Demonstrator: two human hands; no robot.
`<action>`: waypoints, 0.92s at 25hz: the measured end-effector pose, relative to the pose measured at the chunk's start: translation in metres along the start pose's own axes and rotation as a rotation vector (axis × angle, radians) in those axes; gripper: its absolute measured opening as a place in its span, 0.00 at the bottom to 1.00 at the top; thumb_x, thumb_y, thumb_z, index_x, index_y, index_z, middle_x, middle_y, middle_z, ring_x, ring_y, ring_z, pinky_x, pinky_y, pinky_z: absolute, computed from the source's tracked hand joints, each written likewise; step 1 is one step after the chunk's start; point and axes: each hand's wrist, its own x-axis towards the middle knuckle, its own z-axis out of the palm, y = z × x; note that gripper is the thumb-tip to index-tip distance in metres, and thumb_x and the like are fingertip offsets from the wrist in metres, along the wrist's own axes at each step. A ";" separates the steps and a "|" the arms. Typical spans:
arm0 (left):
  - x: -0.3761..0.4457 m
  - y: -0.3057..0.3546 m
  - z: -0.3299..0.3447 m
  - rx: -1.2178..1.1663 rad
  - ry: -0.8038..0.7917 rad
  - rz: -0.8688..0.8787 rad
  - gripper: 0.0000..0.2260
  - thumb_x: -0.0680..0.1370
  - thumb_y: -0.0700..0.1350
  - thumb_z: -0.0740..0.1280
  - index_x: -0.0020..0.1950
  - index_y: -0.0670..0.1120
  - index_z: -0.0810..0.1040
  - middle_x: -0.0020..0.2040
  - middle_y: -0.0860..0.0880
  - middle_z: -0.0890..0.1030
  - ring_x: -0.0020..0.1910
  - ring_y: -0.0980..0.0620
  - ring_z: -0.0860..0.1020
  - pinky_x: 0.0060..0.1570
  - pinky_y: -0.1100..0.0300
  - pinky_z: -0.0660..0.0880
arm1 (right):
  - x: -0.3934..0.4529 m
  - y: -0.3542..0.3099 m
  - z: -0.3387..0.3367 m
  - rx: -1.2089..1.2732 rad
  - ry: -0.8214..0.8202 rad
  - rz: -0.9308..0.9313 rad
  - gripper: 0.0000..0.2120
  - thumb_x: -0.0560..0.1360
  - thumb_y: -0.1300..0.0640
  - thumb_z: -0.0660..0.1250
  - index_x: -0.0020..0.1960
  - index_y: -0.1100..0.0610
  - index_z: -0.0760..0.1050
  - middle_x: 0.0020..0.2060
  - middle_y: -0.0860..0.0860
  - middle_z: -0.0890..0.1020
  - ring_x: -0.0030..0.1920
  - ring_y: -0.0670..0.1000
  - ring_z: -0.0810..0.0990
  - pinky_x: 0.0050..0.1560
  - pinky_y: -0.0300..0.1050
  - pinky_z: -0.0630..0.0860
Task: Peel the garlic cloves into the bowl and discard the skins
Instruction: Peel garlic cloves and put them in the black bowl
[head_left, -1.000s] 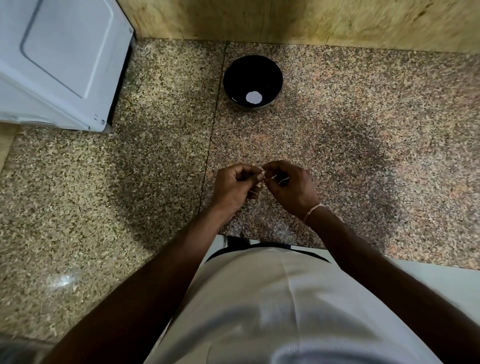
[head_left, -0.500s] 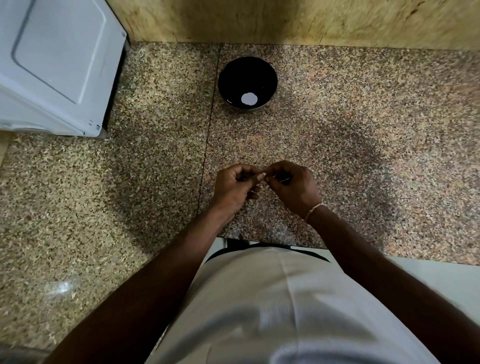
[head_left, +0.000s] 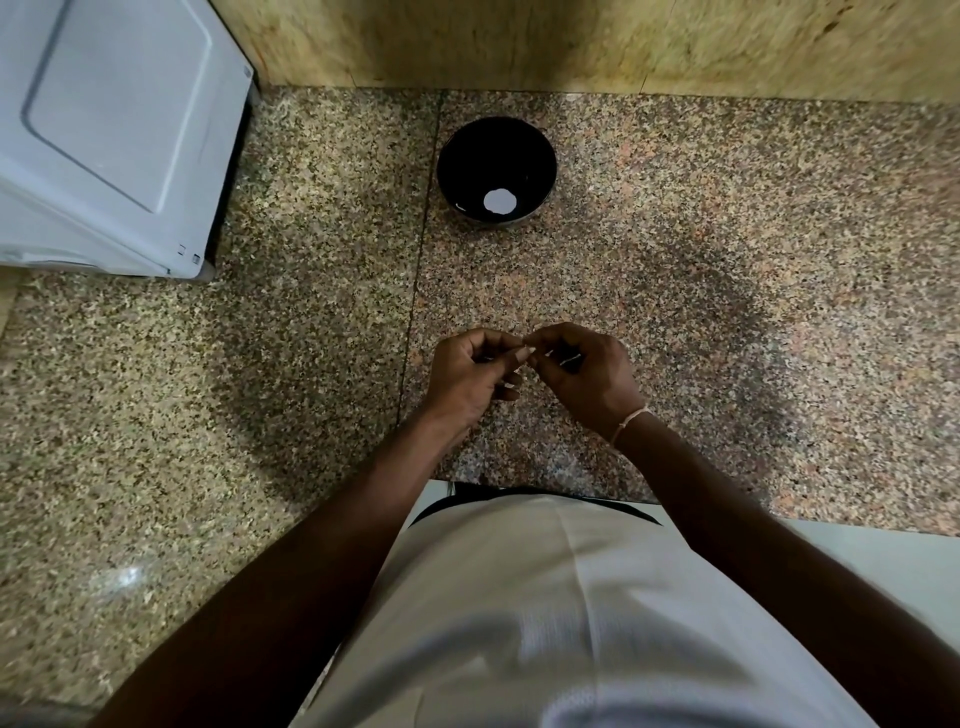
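A black bowl sits on the speckled granite counter, close to the yellowish wall that runs along the counter's far edge. On the near side of the bowl, well apart from it, the person's two hands meet above the stone. The left hand has its fingers curled in, thumb and forefinger pressed together at the point where they meet the other hand. The right hand is curled likewise, its fingertips pinching toward the left hand's. Between the two sets of fingertips a small pale bit shows, which appears to be a garlic clove or its skin; it is too small and too covered by the fingers to tell which. A thin pale band circles the right wrist. Inside the bowl, low on its near wall, lies a round white patch; whether it is a peeled clove or a glint of light cannot be told. Left of the bowl, beyond a seam in the stone, stands a large white appliance against the wall. Nearer than the hands, the person's white shirt fills the lower part of the view.
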 end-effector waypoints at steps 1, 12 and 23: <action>0.000 0.001 0.000 -0.012 0.001 -0.010 0.04 0.77 0.38 0.77 0.48 0.46 0.85 0.42 0.45 0.86 0.34 0.50 0.83 0.32 0.55 0.83 | 0.000 0.000 0.000 0.004 0.000 0.001 0.08 0.76 0.58 0.76 0.54 0.52 0.85 0.41 0.43 0.85 0.39 0.41 0.84 0.38 0.36 0.80; 0.005 -0.002 -0.004 -0.040 -0.010 -0.033 0.04 0.77 0.40 0.77 0.49 0.47 0.85 0.43 0.47 0.86 0.36 0.50 0.84 0.33 0.56 0.83 | 0.004 0.007 0.001 0.082 0.039 0.131 0.06 0.76 0.59 0.76 0.53 0.56 0.85 0.42 0.47 0.87 0.42 0.44 0.85 0.43 0.38 0.81; 0.009 -0.007 -0.002 0.162 -0.007 -0.025 0.09 0.78 0.35 0.74 0.46 0.50 0.86 0.40 0.47 0.87 0.34 0.52 0.83 0.31 0.56 0.82 | 0.008 0.011 0.003 0.032 0.044 0.167 0.06 0.77 0.57 0.75 0.53 0.54 0.87 0.42 0.47 0.87 0.42 0.43 0.85 0.43 0.37 0.79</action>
